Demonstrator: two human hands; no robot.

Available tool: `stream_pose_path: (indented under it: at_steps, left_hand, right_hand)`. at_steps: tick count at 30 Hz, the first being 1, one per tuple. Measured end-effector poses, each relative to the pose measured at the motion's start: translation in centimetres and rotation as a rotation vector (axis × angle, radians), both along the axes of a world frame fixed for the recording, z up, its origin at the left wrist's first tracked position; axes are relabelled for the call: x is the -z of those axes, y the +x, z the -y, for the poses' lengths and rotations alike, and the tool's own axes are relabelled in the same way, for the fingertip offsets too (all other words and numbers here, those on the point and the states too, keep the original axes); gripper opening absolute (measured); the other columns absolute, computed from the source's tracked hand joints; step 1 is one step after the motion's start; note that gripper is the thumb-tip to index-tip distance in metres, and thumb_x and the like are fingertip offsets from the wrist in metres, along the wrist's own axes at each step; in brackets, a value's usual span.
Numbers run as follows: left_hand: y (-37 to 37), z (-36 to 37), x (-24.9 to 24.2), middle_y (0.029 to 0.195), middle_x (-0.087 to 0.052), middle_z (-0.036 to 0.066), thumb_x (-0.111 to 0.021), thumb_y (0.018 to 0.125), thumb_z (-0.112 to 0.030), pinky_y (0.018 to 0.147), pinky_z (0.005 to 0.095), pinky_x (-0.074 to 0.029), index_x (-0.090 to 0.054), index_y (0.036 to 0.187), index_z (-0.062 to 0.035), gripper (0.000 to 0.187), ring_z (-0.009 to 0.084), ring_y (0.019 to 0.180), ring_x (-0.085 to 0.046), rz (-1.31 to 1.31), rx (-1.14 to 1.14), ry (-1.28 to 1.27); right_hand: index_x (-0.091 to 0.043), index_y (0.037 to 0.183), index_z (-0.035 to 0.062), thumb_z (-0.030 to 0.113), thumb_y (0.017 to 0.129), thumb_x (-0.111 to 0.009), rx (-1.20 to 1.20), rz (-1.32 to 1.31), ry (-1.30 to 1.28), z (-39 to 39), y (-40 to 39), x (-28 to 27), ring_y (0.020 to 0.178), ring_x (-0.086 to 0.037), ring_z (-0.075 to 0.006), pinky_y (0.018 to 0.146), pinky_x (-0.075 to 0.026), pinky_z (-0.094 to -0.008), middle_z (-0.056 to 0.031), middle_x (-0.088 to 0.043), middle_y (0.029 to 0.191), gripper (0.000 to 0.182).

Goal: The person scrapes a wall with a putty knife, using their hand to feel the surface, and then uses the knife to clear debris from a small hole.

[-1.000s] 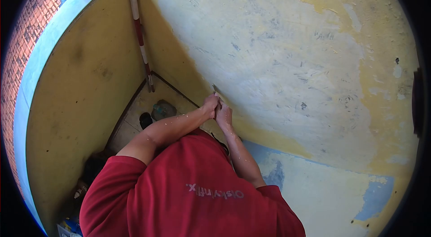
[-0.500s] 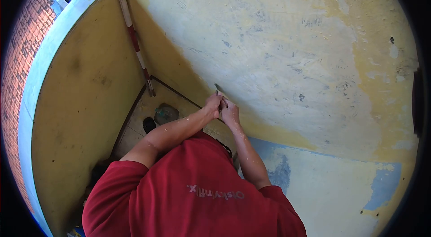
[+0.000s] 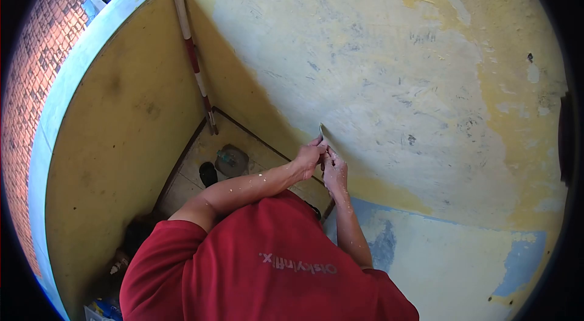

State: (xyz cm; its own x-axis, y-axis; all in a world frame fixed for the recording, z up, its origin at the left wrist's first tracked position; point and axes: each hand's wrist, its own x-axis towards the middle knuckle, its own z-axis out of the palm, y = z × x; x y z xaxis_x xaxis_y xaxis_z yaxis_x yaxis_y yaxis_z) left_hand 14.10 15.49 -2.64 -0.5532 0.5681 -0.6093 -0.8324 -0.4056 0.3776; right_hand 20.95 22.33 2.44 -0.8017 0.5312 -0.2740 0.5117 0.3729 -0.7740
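Note:
In the head view, my left hand (image 3: 310, 158) and my right hand (image 3: 334, 173) meet close together in front of the wall. Both are closed around a thin-bladed scraper (image 3: 322, 131), with its handle mostly hidden by my fingers. The tip of the blade is at the lower part of a whitish, patched area of the wall (image 3: 365, 72), which has dark smudges and peeling yellow paint around it. Pale specks dot both forearms.
A red-and-white pole (image 3: 193, 59) leans in the corner. On the tiled floor (image 3: 185, 175) lie a clear plastic container (image 3: 232, 161) and a dark shoe-like item (image 3: 208, 174). A low curved yellow wall (image 3: 115, 120) borders the left. Below the patch is pale blue paint (image 3: 383, 239).
Both hands and the scraper sit further right and slightly lower in view. The whole scene has shifted right a little as my head moved. The blade looks more upright.

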Motion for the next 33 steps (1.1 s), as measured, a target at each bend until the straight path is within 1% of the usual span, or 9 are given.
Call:
stream_pose_path:
  at_steps: [2, 7, 8, 9, 11, 13, 18, 26, 33]
  left_hand:
    - [-1.0, 1.1, -0.5, 0.095, -0.058, -0.002, -0.054, 0.094, -0.012, 0.071, 0.0233, -0.044, -0.039, 0.139, -0.0065, 0.048, 0.0087, 0.077, -0.051, -0.150, -0.010, -0.026]
    - [-4.6, 5.9, -4.8, 0.090, -0.059, -0.002, -0.053, 0.095, -0.013, 0.068, 0.0218, -0.044, -0.048, 0.133, -0.0045, 0.039, 0.0065, 0.077, -0.051, -0.113, -0.354, -0.031]
    - [-4.2, 6.5, -6.4, 0.088, -0.059, -0.002, -0.053, 0.095, -0.013, 0.069, 0.0217, -0.044, -0.050, 0.130, -0.0041, 0.037, 0.0063, 0.076, -0.052, -0.246, -0.215, -0.039]
    - [-4.0, 7.2, -8.3, 0.085, -0.059, -0.002, -0.054, 0.094, -0.014, 0.070, 0.0215, -0.045, -0.053, 0.128, -0.0037, 0.035, 0.0061, 0.076, -0.052, -0.381, -0.080, -0.042]
    - [-2.9, 6.9, -9.9, 0.086, -0.059, -0.003, -0.056, 0.095, -0.020, 0.073, 0.0205, -0.043, -0.050, 0.132, -0.0048, 0.040, 0.0030, 0.077, -0.049, -0.558, 0.093, 0.024]
    - [-2.2, 6.3, -11.2, 0.088, -0.061, -0.004, -0.057, 0.094, -0.024, 0.072, 0.0203, -0.045, -0.047, 0.134, -0.0050, 0.045, 0.0006, 0.078, -0.049, -0.900, 0.162, -0.137]
    - [-3.3, 7.8, -12.4, 0.068, -0.061, 0.000, -0.056, 0.094, -0.030, 0.056, 0.0230, -0.048, -0.044, 0.135, -0.0059, 0.049, 0.0008, 0.060, -0.051, -0.867, 0.174, -0.226]
    - [-2.3, 6.7, -12.7, 0.070, -0.063, 0.009, -0.055, 0.093, -0.039, 0.065, 0.0277, -0.049, -0.034, 0.140, -0.0043, 0.062, 0.0076, 0.064, -0.057, -0.970, 0.169, -0.285]
    - [-3.9, 7.9, -12.5, 0.068, -0.060, 0.009, -0.051, 0.094, -0.041, 0.064, 0.0279, -0.049, -0.024, 0.144, -0.0051, 0.067, 0.0080, 0.061, -0.055, -0.873, 0.150, -0.255]
  right_hand:
    - [-0.057, 0.122, 0.0032, 0.019, 0.095, -0.049, -0.033, 0.012, -0.027, 1.6, -2.1, -1.0, 0.074, -0.060, -0.0137, 0.068, -0.048, -0.0321, -0.0161, -0.069, 0.089, 0.032]
    - [-0.055, 0.125, 0.0021, 0.017, 0.096, -0.048, -0.088, -0.277, -0.103, 6.5, -7.1, -1.1, 0.067, -0.055, -0.0088, 0.059, -0.044, -0.0282, -0.0078, -0.065, 0.080, 0.034]
    - [-0.052, 0.129, 0.0021, 0.018, 0.097, -0.047, -0.096, -0.183, -0.162, 6.0, -6.4, -3.4, 0.053, -0.049, -0.0070, 0.046, -0.040, -0.0248, -0.0023, -0.058, 0.072, 0.036]
    - [-0.052, 0.129, 0.0021, 0.018, 0.097, -0.047, -0.109, -0.172, -0.152, 5.8, -5.5, -5.6, 0.053, -0.049, -0.0070, 0.046, -0.040, -0.0248, -0.0023, -0.058, 0.072, 0.036]
    - [-0.047, 0.133, 0.0042, 0.019, 0.098, -0.045, 0.082, -0.257, -0.531, 5.1, -3.1, -8.9, 0.041, -0.040, -0.0048, 0.034, -0.032, -0.0211, 0.0008, -0.050, 0.063, 0.039]
    - [-0.046, 0.133, 0.0055, 0.020, 0.098, -0.044, 0.102, -0.265, -0.552, 4.4, -1.8, -10.2, 0.038, -0.037, -0.0050, 0.032, -0.030, -0.0206, 0.0018, -0.045, 0.061, 0.038]
    - [-0.050, 0.125, 0.0036, 0.022, 0.099, -0.043, 0.164, -0.363, -0.523, 7.7, -2.5, -10.2, 0.037, -0.037, -0.0058, 0.030, -0.030, -0.0204, 0.0009, -0.043, 0.060, 0.032]
    - [-0.051, 0.112, 0.0037, 0.024, 0.098, -0.047, 0.077, -0.325, -0.647, 3.8, -2.0, -10.7, 0.037, -0.039, -0.0061, 0.030, -0.031, -0.0200, 0.0005, -0.045, 0.059, 0.025]
    - [-0.052, 0.114, 0.0037, 0.025, 0.098, -0.045, 0.044, -0.283, -0.580, 5.3, -4.1, -9.8, 0.037, -0.038, -0.0058, 0.030, -0.030, -0.0201, 0.0016, -0.043, 0.059, 0.027]
